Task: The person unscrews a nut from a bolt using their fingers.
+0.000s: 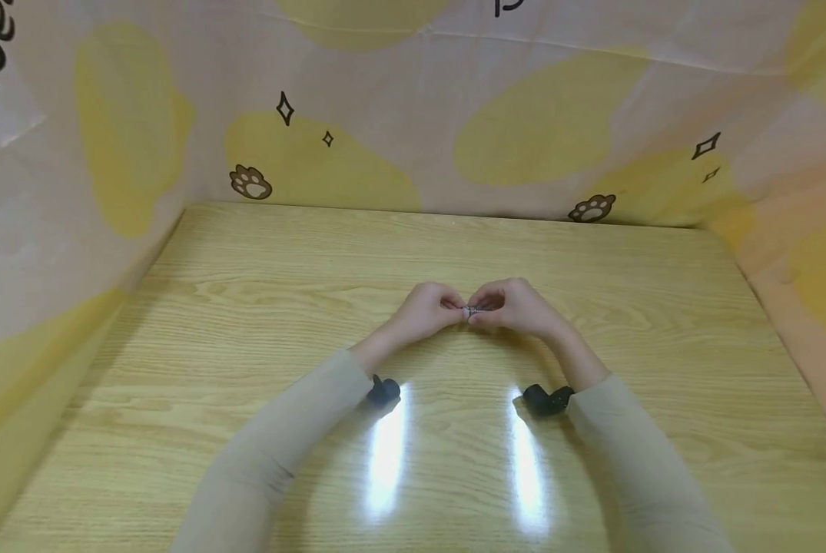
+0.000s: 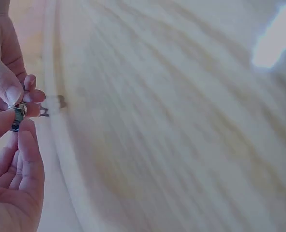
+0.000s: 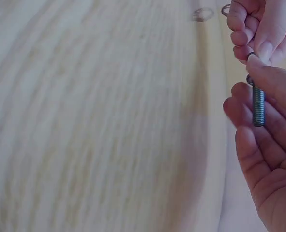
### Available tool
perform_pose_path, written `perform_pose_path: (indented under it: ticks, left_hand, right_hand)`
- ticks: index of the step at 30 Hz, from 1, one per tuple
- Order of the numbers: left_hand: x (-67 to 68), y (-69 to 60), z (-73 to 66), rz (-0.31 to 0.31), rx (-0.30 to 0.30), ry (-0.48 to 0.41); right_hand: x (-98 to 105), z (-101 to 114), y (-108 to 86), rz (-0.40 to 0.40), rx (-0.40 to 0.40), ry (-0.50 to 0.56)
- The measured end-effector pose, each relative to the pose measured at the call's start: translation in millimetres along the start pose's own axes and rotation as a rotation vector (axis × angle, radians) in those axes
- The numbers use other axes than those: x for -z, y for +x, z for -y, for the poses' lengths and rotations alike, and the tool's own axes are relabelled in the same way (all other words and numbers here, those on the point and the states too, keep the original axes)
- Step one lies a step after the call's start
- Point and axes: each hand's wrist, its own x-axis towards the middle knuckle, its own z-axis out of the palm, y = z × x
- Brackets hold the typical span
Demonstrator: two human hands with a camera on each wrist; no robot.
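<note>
My left hand point(image 1: 424, 313) and right hand point(image 1: 516, 309) meet fingertip to fingertip above the middle of the table, pinching one small metal piece between them. In the right wrist view it appears as a threaded bolt point(image 3: 259, 106), its shaft lying along the fingers of my right hand point(image 3: 278, 159). The thumb and fingers of my left hand point(image 3: 268, 29) grip its other end, with a ring-like part, perhaps a washer or nut, by the fingertips. From the left wrist, a shiny metal end point(image 2: 18, 116) of the bolt shows; fingers hide the rest.
A wood-grain table point(image 1: 281, 261) spreads beneath both hands. Patterned cloth walls point(image 1: 385, 115) rise at its back and sides. Black wrist cameras point(image 1: 547, 400) sit by the cuffs, and two bright light reflections lie on the tabletop.
</note>
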Motion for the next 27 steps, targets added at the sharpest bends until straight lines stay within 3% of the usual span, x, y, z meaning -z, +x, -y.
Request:
perform_pose_path:
  ticks: [6,13,20,27]
  left_hand:
    - [4.6,-6.4,-8.7,-0.016,0.002,-0.097]
    - [11.0,-16.5,-21.4,-0.046,-0.014,-0.151]
    - [16.7,-25.6,-34.3,-0.063,-0.024,-0.165]
    - [19.5,-31.9,-38.8,-0.094,-0.050,-0.210]
  right_hand:
    - [1.8,7.1,-6.1,-0.024,0.031,0.086]
    - [3.1,17.8,-14.5,-0.054,0.084,0.172]
    - [1.3,34.4,-22.3,-0.060,-0.017,0.364]
    - [0.2,42.3,-27.6,-0.088,-0.028,0.487]
